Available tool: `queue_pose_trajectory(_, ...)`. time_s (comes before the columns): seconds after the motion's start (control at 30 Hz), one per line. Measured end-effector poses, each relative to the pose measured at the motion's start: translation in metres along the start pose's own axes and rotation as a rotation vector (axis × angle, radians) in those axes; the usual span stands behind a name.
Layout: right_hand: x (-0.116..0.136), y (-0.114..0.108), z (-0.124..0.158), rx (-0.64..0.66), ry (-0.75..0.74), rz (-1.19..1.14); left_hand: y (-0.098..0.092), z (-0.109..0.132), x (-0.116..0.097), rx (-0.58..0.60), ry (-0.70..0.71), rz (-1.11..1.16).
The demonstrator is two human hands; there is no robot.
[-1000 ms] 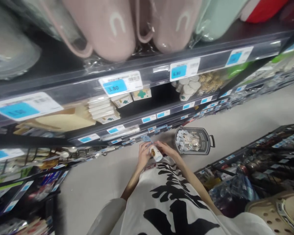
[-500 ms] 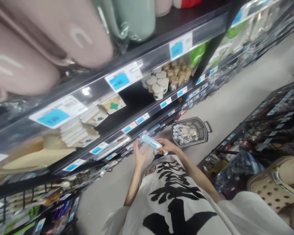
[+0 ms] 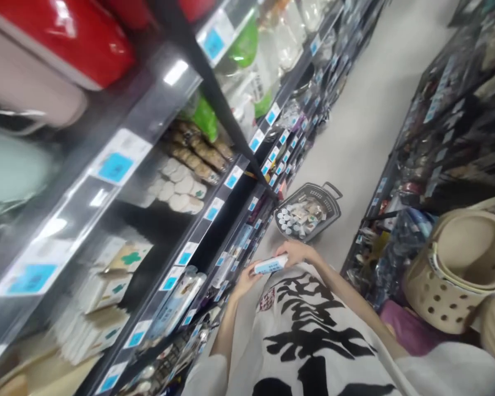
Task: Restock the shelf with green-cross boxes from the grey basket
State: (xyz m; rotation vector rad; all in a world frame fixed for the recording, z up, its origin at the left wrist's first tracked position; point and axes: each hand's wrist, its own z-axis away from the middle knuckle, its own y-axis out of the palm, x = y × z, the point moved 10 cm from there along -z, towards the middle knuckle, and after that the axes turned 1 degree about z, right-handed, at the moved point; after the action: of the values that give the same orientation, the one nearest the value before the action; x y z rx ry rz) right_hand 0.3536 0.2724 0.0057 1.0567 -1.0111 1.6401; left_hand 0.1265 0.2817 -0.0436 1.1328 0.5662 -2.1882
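In front of my white shirt with black print, both hands meet on a small white tube with a blue label [image 3: 271, 265]. My right hand [image 3: 297, 253] pinches its right end. My left hand [image 3: 246, 280] is curled at its left end, fingers touching it. A dark plastic basket [image 3: 329, 206] stands on the grey floor just beyond my hands, filled with several small white-capped bottles and packets.
Dark shelves with blue price tags [image 3: 115, 166] run along the left, holding small jars, boxes and bags. Another shelf row [image 3: 445, 143] lines the right. A beige perforated clog [image 3: 457, 275] hangs close at the right. The grey aisle floor [image 3: 367, 121] runs ahead.
The view has swung right and tilted. The tube now lies level between both hands, and my left hand has closed onto its end from an open palm.
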Motion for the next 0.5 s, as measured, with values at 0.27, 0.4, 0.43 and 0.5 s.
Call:
queue_pose_trajectory(0.27,-0.083,-0.107,0.052,-0.640,0.106,-0.387,-0.043,-0.061,-0.039,-0.221,0.012,-0.044)
queue_pose_trajectory(0.4,-0.132,-0.126,0.084,-0.790,0.309,-0.372,-0.108,-0.092,-0.065,-0.511,0.060,-0.064)
queue_pose_trajectory(0.43,-0.144,-0.127,0.090,-0.796,0.352,-0.375,-0.122,-0.101,-0.072,-0.578,0.057,-0.086)
queue_pose_trajectory(0.5,-0.164,-0.125,0.098,-0.788,0.423,-0.376,-0.142,-0.122,-0.086,-0.666,0.041,-0.142)
